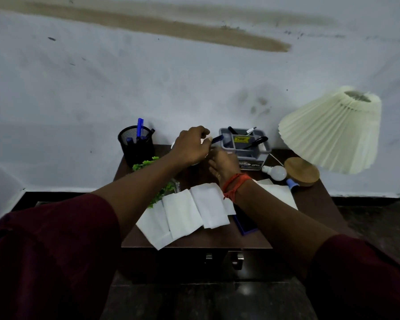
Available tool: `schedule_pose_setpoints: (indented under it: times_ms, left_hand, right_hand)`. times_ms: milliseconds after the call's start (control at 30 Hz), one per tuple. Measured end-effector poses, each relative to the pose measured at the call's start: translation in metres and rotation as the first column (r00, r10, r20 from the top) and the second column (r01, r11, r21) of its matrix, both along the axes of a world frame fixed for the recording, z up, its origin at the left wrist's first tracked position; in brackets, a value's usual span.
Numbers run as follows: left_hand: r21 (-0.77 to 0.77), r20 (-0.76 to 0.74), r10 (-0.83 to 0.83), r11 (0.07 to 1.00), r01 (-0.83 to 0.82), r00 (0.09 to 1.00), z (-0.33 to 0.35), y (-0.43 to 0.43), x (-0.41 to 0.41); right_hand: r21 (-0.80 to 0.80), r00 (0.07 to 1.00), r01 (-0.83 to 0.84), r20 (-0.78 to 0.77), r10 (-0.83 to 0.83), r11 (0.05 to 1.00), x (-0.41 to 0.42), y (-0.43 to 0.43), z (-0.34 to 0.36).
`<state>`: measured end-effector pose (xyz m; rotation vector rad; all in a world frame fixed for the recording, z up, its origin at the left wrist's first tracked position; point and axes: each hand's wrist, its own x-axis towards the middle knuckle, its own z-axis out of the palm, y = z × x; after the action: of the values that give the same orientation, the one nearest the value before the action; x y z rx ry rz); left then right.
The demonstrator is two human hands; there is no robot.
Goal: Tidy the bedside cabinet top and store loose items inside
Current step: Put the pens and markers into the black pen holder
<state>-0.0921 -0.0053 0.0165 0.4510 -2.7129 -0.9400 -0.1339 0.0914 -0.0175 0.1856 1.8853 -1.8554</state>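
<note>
— In the head view, what is held, and why?
— A dark pen (216, 139) is pinched in the curled fingers of the left hand (191, 144). Its tip is aimed at the grey organiser (245, 146) just right of that hand, so it is probably meant to be dropped in. The right hand (222, 162), just beneath, is blurred; its hold cannot be told.
— And the room left?
— Paper sheets (194, 209) are spread nearer than both hands, reaching the front edge of the cabinet top (217, 239). Far right is crowded by a tipped lamp (330, 128); a pen cup (136, 144) stands left.
</note>
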Motion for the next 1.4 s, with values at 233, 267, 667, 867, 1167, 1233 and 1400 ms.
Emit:
schedule_pose_setpoints:
  times_ms: [233, 267, 667, 867, 1167, 1233, 1400]
  left_hand:
    - [-0.084, 0.043, 0.011, 0.996, -0.008, 0.999, -0.015, 0.011, -0.021]
    - [-0.09, 0.045, 0.011, 0.996, -0.007, 0.999, -0.017, 0.012, -0.023]
    - [-0.194, -0.043, 0.163, 0.966, -0.168, 0.986, -0.029, 0.015, -0.033]
    - [-0.152, -0.061, 0.147, 0.976, -0.155, 0.987, -0.024, 0.008, -0.032]
    - [-0.133, -0.164, 0.14, 0.978, -0.163, 0.976, 0.005, -0.001, -0.019]
    - [-0.133, -0.185, 0.148, 0.976, -0.174, 0.972, 0.011, -0.005, -0.014]
    - [-0.109, -0.216, 0.176, 0.973, -0.202, 0.961, 0.025, -0.025, 0.007]
  right_hand:
    - [-0.026, 0.994, -0.009, 0.111, 0.012, 1.0, -0.001, 0.029, -0.007]
    - [-0.033, 0.992, -0.014, 0.127, 0.018, 0.999, -0.003, 0.035, -0.008]
    - [0.085, 0.999, 0.039, 0.031, -0.042, 0.996, -0.038, 0.103, -0.008]
    - [0.142, 0.975, 0.141, -0.192, -0.113, 0.98, -0.051, 0.118, 0.002]
    - [0.213, 0.946, 0.216, -0.289, -0.15, 0.953, -0.079, 0.108, -0.018]
    - [0.221, 0.935, 0.224, -0.323, -0.146, 0.949, -0.065, 0.102, -0.001]
    - [0.179, 0.911, 0.262, -0.371, -0.181, 0.948, -0.043, 0.085, 0.024]
